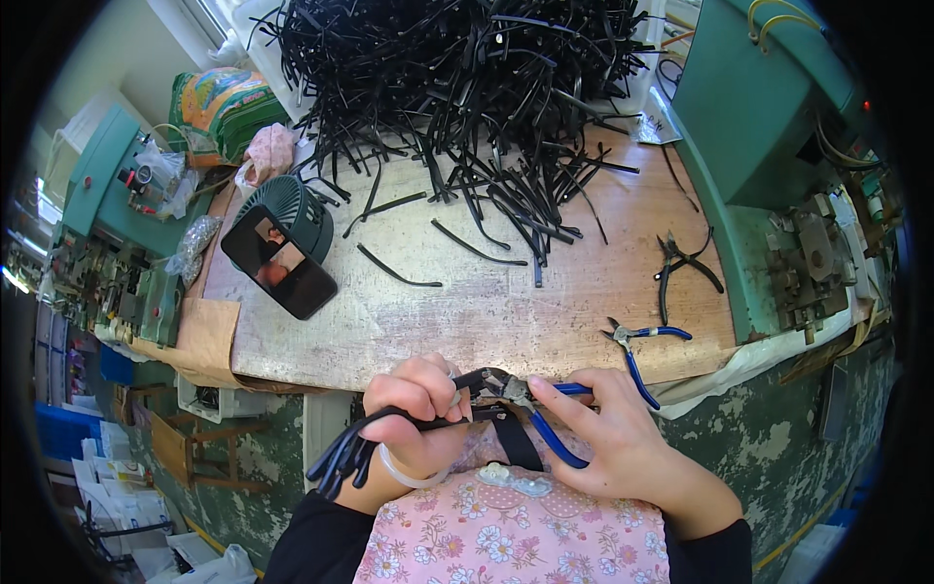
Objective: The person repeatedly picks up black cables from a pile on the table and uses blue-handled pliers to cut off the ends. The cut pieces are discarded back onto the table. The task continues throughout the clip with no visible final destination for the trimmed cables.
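My left hand [416, 409] is closed round a small bunch of black eyeglass temples [342, 459], their curved ends hanging out below the wrist side. Their other ends point right, toward the jaws of blue-handled nippers [556, 443]. Those nippers are in my right hand [623, 438], its fingers and thumb round the handles. The jaws meet the tip of one temple; whether they bite into it is too small to tell. Both hands are above my lap, just off the near table edge, over a pink flowered apron [486, 545].
A big heap of black temples [457, 78] fills the back of the table [389, 331], with loose ones before it. Right lie blue-handled nippers [637, 336] and black-handled nippers [671, 263]. A phone [277, 263] leans on a fan [316, 219]. Green machines [739, 146] flank the table.
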The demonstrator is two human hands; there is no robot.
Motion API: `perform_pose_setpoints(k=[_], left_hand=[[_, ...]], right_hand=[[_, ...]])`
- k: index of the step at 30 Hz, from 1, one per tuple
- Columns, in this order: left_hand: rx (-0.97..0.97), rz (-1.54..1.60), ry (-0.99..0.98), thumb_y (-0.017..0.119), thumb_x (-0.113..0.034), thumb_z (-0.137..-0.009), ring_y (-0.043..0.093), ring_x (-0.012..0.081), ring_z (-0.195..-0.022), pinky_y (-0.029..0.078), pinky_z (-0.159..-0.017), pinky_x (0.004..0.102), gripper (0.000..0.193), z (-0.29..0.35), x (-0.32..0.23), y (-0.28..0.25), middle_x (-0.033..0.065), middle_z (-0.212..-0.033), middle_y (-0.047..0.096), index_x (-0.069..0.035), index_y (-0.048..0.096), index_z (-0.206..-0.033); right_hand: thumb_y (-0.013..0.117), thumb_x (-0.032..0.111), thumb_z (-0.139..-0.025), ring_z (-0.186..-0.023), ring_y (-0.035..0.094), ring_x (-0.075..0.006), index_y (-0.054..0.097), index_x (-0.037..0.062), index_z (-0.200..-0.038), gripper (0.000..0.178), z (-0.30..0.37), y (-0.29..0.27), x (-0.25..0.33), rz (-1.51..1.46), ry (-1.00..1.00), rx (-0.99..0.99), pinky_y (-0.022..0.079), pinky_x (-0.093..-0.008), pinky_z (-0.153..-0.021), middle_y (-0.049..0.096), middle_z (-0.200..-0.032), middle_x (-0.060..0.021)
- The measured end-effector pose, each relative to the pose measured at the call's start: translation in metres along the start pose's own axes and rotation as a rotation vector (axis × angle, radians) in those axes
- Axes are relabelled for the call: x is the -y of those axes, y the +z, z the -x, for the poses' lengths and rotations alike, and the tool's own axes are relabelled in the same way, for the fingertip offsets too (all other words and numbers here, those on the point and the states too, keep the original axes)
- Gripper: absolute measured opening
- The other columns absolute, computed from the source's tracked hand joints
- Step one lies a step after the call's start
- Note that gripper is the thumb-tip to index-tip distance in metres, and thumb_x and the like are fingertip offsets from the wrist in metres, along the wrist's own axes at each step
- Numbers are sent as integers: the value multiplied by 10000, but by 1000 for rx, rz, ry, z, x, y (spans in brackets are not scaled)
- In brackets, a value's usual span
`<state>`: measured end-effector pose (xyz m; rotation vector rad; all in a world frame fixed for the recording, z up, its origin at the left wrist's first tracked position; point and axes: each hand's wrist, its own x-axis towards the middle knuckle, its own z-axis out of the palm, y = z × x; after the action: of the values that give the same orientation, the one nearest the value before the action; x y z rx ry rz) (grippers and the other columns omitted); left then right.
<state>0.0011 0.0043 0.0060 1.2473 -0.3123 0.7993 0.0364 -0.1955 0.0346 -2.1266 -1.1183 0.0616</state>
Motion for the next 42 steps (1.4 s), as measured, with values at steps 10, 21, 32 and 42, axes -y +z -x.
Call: perform_pose_setpoints(k=[10,21,32,42], left_hand=[[-143,350,-507,300,-535,-1013,318,71,-464,334,-369,198,479,-26,-8,-2,-19,-607,347,-134,375,-761],[-214,85,-620,455,-325,-1024,574,138,-740,495,-642,276,344,-66,33,-36,91,-1229,565,-74,483,-791],[714,-1108,-261,594,-86,-876,666,232,-733,517,-610,316,195,-100,86,-57,106,-899,646,-66,590,-1070],[213,356,-926,334,-435,-1037,300,64,-390,295,-330,203,428,-62,26,-29,3,-613,409,-102,418,-780]], right_hand=[[763,138,-686,-893,561,-318,501,223,-1394,760,9,2,-12,-86,54,68,494,-391,-763,518,-1052,-155],[755,196,-715,-948,539,-326,506,169,-1385,715,8,12,-22,-110,71,-16,454,-401,-837,505,-1092,-163],[738,169,-714,-1030,528,-334,506,169,-1387,712,15,13,-25,-185,68,84,443,-401,-903,516,-1134,-154],[759,215,-692,-950,530,-307,567,203,-1337,673,-1,6,-21,91,-46,-17,426,-419,-835,508,-1107,-146]])
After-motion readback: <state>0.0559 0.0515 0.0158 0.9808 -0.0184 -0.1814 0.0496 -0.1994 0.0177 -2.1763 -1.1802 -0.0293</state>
